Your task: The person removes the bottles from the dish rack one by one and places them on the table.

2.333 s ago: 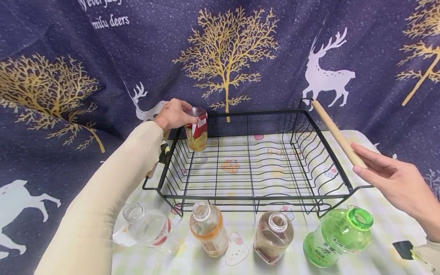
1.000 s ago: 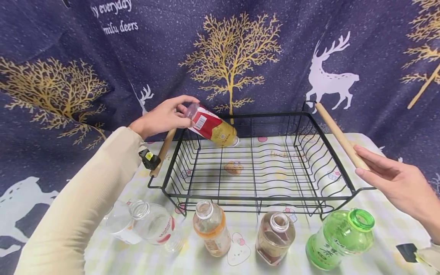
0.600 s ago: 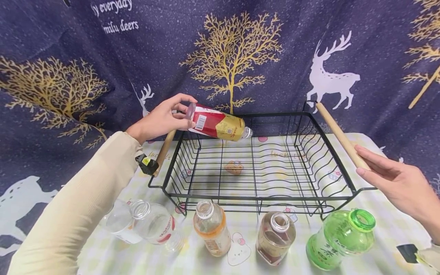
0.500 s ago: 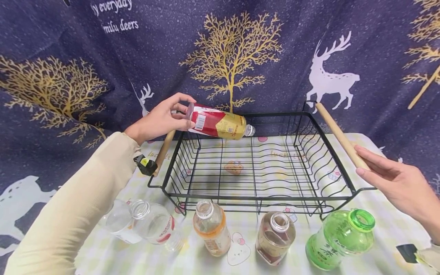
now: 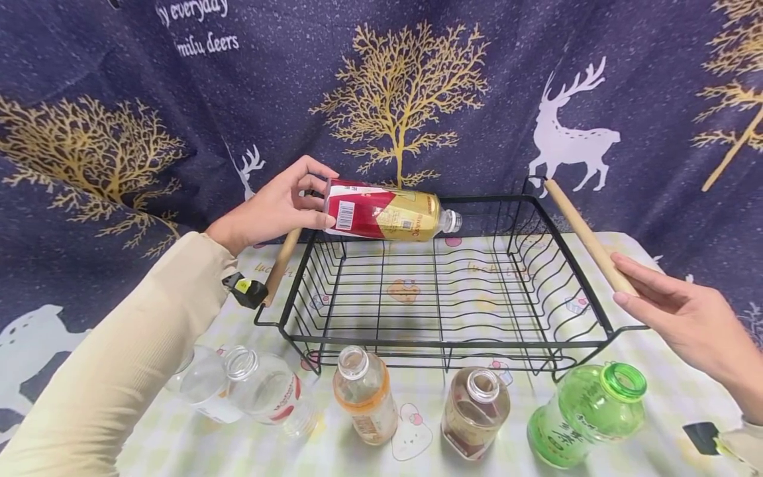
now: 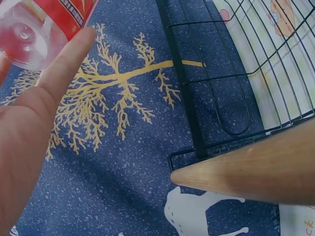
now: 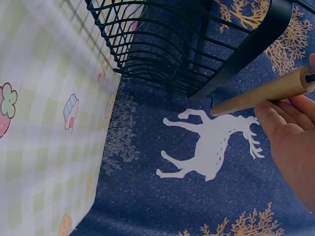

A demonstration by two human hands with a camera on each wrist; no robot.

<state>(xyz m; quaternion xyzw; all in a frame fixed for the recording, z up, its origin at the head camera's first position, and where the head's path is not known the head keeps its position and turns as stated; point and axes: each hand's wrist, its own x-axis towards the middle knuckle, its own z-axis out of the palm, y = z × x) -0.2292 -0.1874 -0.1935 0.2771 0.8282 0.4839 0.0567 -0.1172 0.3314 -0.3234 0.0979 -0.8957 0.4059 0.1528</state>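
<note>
In the head view my left hand (image 5: 280,202) pinches the base end of a plastic bottle (image 5: 381,213) with a red and gold label. The bottle lies nearly level in the air over the back left of a black wire dish rack (image 5: 411,343), its clear neck pointing right. The left wrist view shows only the bottle's clear base (image 6: 27,39) and part of the label, with a finger against it. My right hand (image 5: 685,315) holds the near end of the rack's right wooden handle (image 5: 587,235) between thumb and fingers, also seen in the right wrist view.
Along the front stand a clear bottle (image 5: 271,394), an orange-banded bottle (image 5: 366,397), a brown-tinted bottle (image 5: 475,414) and a green bottle (image 5: 587,414). Another clear container (image 5: 205,384) is partly behind my sleeve. A dark patterned cloth (image 5: 477,40) hangs behind the checked tablecloth (image 5: 334,457).
The red and gold bottle has gone from neck-down inside the rack's back left corner to nearly level above it, its neck swinging up and right. My right hand stays on the handle.
</note>
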